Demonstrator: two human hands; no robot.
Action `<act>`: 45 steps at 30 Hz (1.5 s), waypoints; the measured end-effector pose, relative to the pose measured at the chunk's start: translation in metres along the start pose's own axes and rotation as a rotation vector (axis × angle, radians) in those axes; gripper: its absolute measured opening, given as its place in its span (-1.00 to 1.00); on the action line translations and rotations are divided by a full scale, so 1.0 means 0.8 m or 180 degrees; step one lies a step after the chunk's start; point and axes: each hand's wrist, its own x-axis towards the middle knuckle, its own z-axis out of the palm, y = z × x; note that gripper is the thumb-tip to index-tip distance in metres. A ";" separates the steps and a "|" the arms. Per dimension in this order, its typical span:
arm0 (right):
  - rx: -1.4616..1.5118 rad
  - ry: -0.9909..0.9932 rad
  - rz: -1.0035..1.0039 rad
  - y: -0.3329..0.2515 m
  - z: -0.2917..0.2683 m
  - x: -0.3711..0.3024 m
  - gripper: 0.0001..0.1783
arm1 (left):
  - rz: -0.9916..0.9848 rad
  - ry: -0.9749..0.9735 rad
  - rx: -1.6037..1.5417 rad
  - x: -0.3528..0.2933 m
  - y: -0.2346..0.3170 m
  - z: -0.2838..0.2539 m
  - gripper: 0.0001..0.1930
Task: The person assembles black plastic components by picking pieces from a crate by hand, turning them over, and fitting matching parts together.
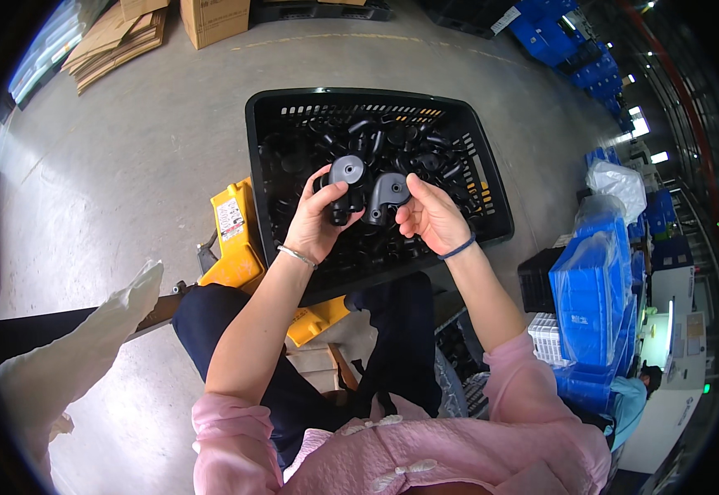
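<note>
Over crate (368, 98), clamps black part (346, 170) in left hand (318, 218). At its 4 o'clock, touches second part (387, 196) with right hand (438, 214); cannot tell if gripped.

Top (475, 450): pink, crinkled fabric, trimmed with pale looped fastenings (413, 470).
Sleeves (231, 429): pink, gathered at the elbows.
Left-wrist bangle (298, 256): silver-coloured, worn as a narrow ring.
Right-wrist band (458, 247): thin, dark.
Trousers (401, 330): dark navy.

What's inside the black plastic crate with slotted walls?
The crate holds a jumbled heap of black parts, some tube-shaped. The left hand, right hand and two dark rounded pieces hide part of it; the crate's bottom cannot be seen.
</note>
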 end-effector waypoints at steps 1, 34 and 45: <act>0.0039 -0.0059 -0.0002 0.000 0.000 0.000 -0.66 | 0.0003 0.0001 -0.0003 0.000 -0.001 0.000 -0.49; 0.3189 0.3769 -0.0161 0.345 -0.218 -0.375 -0.56 | -0.2656 -0.1892 0.2964 -0.047 -0.256 0.102 -0.43; -0.2871 0.1347 -0.1535 0.068 -0.171 0.030 -0.66 | -0.0654 0.0633 0.1353 0.023 -0.017 -0.014 -0.72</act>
